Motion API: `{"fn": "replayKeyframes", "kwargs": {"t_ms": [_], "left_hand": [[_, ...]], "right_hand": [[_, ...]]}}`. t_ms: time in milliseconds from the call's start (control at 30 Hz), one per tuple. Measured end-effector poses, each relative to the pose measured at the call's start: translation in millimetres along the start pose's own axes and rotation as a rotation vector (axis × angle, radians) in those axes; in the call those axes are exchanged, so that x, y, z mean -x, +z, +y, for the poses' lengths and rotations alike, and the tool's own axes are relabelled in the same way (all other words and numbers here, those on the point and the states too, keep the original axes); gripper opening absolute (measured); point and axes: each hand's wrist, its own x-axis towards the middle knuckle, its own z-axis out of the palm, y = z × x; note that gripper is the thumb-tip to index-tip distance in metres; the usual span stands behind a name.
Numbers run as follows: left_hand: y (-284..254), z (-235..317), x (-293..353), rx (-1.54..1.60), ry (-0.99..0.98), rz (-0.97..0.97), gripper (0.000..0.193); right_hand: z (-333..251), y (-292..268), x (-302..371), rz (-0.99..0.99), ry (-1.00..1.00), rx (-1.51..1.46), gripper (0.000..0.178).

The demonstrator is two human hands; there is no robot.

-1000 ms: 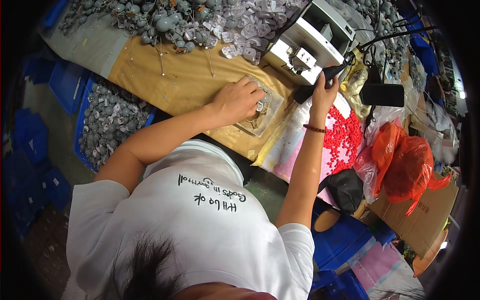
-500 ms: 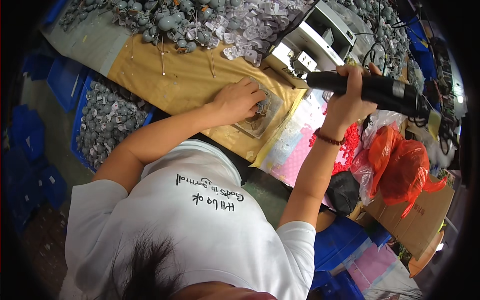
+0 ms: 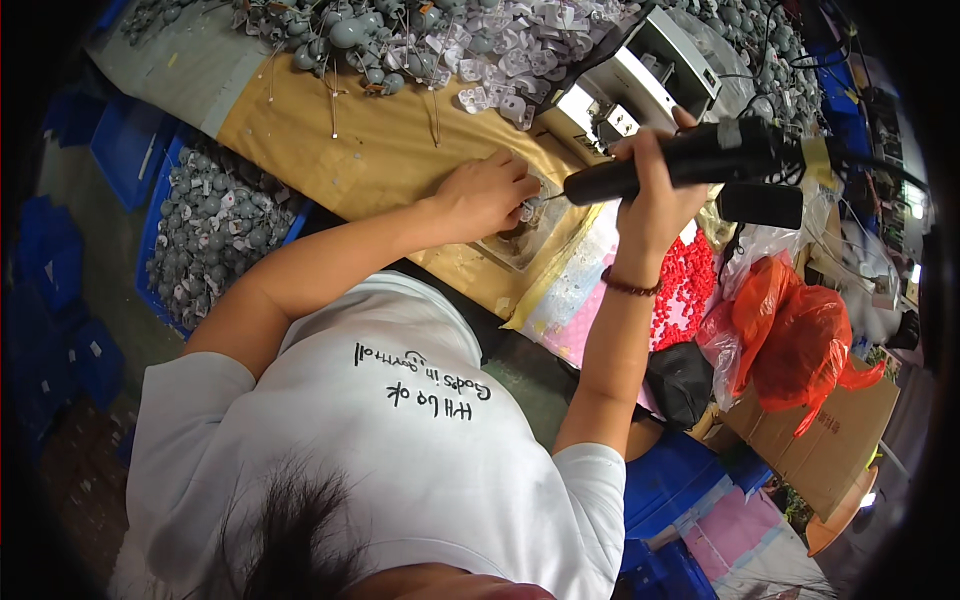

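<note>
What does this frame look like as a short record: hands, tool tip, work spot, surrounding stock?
Left hand: closed on small grey part
Right hand: gripping black electric screwdriver
Screwdriver bit: pointing toward that part; contact too small to tell
Work spot: square block on the table
Left side: blue bin of grey parts
Right side: red pieces, red plastic bag

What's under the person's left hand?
Under the left hand is a squarish plate, and part of a small grey piece peeks out. The hand covers the rest, so I can't see that.
</note>
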Motion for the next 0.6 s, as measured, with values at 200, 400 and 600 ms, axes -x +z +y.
{"fn": "replayKeyframes", "kwargs": {"t_ms": [200,400,600], "left_hand": [[-1,1,0,-0.01,0.003,0.007,0.031],[2,1,1,-0.017,0.018,0.06,0.032],[-2,2,-1,0.04,0.022,0.066,0.03]], "right_hand": [[9,3,38,-0.05,-0.048,-0.041,0.05],[18,-1,45,-0.083,-0.085,-0.027,0.052],[21,1,61,-0.13,-0.03,-0.2,0.049]]}}
